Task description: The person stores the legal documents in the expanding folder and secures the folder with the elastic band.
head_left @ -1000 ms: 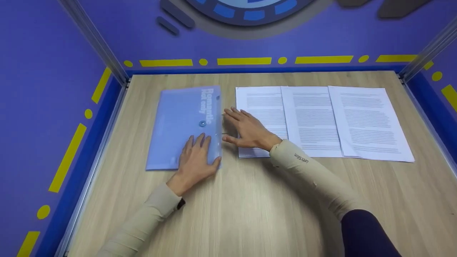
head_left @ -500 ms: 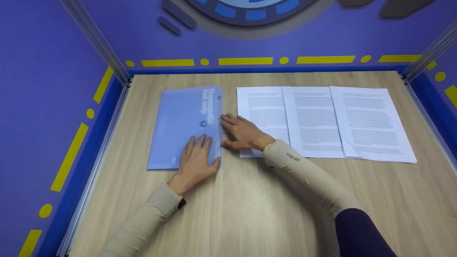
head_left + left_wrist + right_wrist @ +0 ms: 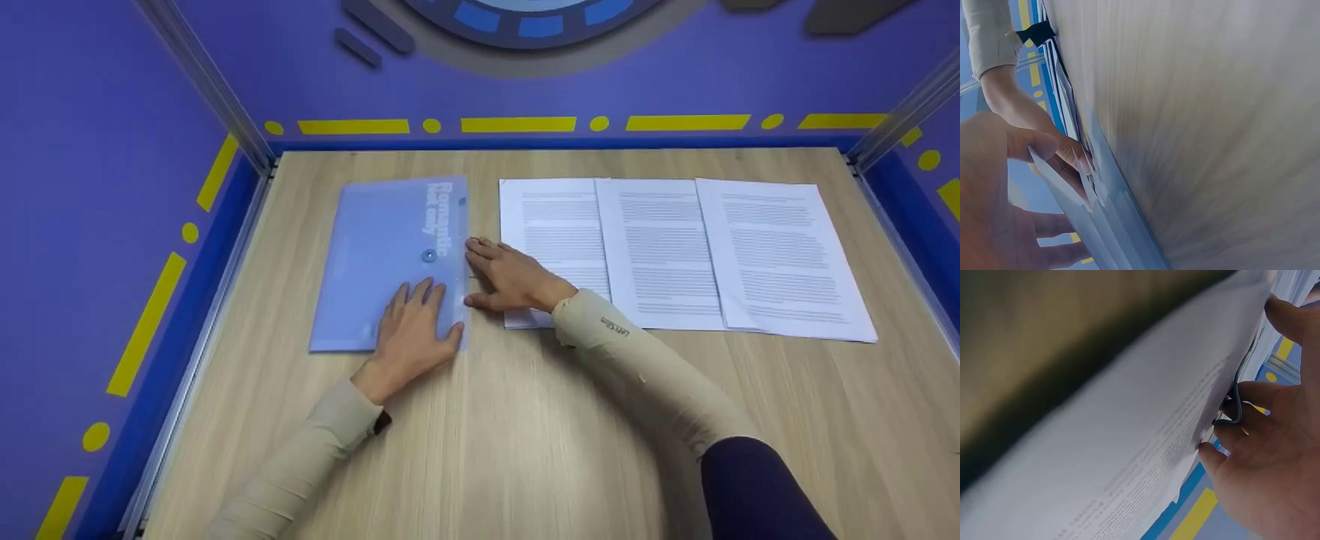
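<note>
Resting on the blue folder (image 3: pixel 364 251) (head view, nine o'clock), the left hand (image 3: pixel 411 330) has its fingers apart; the right hand (image 3: pixel 516 277), fingers slightly apart, touches the blue folder's three-o'clock edge. Left-wrist view: the blue folder's layers show toward six o'clock. Right-wrist view: printed sheets (image 3: pixel 1129 439) lie at the right hand's nine o'clock.

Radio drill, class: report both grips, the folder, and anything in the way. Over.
Left grip spread on blue folder. Right grip at folder's right edge. Folder lying on table. Right sleeve partly screens leftmost printed page.

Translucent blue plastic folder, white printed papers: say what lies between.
Head view: fingers of the right hand over a strip of pale wooden table. Right wrist view: also a thin dark cord.
</note>
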A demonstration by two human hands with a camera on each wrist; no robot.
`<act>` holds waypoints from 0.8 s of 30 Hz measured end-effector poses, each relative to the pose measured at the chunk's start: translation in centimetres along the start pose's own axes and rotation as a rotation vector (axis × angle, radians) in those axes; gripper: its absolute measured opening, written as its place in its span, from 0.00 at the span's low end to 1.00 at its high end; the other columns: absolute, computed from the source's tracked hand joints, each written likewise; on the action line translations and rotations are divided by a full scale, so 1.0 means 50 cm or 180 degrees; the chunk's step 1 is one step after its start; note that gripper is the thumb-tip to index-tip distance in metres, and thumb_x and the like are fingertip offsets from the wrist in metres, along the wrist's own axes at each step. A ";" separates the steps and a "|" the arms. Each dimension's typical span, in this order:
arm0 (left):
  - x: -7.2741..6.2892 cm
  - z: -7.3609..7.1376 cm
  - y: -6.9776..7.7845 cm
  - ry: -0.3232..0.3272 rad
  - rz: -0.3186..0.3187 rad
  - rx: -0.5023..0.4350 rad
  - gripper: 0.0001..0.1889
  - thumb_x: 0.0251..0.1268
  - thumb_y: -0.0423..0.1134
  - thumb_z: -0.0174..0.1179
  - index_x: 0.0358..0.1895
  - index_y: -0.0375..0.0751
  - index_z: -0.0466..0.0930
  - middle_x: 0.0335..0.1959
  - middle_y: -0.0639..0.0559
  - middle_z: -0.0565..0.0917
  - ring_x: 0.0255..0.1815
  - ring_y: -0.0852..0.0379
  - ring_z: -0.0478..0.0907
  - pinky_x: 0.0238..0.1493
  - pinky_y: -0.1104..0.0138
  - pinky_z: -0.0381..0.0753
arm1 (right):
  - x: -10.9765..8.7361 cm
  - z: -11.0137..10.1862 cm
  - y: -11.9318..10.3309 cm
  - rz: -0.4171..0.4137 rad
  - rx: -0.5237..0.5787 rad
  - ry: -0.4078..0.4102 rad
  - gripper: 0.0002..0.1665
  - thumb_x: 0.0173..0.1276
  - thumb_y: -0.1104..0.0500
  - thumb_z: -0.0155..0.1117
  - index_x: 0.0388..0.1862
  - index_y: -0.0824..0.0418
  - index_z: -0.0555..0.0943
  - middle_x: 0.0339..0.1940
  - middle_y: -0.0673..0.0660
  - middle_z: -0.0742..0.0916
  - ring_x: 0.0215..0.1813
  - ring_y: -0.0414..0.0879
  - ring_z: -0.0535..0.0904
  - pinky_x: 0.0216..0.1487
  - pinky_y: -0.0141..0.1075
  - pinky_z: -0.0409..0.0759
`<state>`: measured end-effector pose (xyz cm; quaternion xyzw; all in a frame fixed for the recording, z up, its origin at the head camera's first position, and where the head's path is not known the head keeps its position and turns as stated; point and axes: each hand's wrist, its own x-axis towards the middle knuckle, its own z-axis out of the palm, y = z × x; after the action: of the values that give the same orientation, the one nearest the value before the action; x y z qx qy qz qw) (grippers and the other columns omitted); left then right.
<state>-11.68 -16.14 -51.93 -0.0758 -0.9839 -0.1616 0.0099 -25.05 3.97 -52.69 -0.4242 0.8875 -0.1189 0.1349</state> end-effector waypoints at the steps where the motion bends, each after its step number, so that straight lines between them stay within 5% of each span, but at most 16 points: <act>1: 0.001 -0.001 0.000 -0.0011 -0.0007 -0.0009 0.36 0.73 0.55 0.60 0.76 0.35 0.73 0.78 0.33 0.72 0.79 0.24 0.64 0.79 0.37 0.64 | 0.000 -0.001 0.000 0.0004 0.0013 0.0001 0.55 0.78 0.34 0.61 0.86 0.68 0.57 0.89 0.65 0.58 0.90 0.60 0.50 0.88 0.54 0.50; 15: 0.000 -0.041 -0.002 -0.0131 -0.0055 -0.0325 0.32 0.76 0.51 0.57 0.77 0.39 0.74 0.79 0.36 0.72 0.79 0.26 0.65 0.79 0.38 0.64 | 0.003 -0.005 -0.003 0.0090 0.0096 -0.0054 0.55 0.77 0.34 0.63 0.86 0.67 0.56 0.89 0.63 0.57 0.90 0.59 0.49 0.88 0.52 0.51; 24: -0.005 -0.091 -0.002 -0.0199 -0.0101 -0.0577 0.30 0.75 0.48 0.58 0.74 0.38 0.77 0.77 0.39 0.75 0.78 0.35 0.70 0.77 0.43 0.69 | 0.005 -0.005 -0.002 0.0118 0.0087 -0.0099 0.56 0.76 0.33 0.63 0.86 0.67 0.56 0.89 0.63 0.57 0.90 0.59 0.49 0.87 0.50 0.54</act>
<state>-11.46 -17.71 -47.63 -0.0659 -0.9661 -0.2476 -0.0303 -25.22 3.72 -52.44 -0.4076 0.8913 -0.1220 0.1567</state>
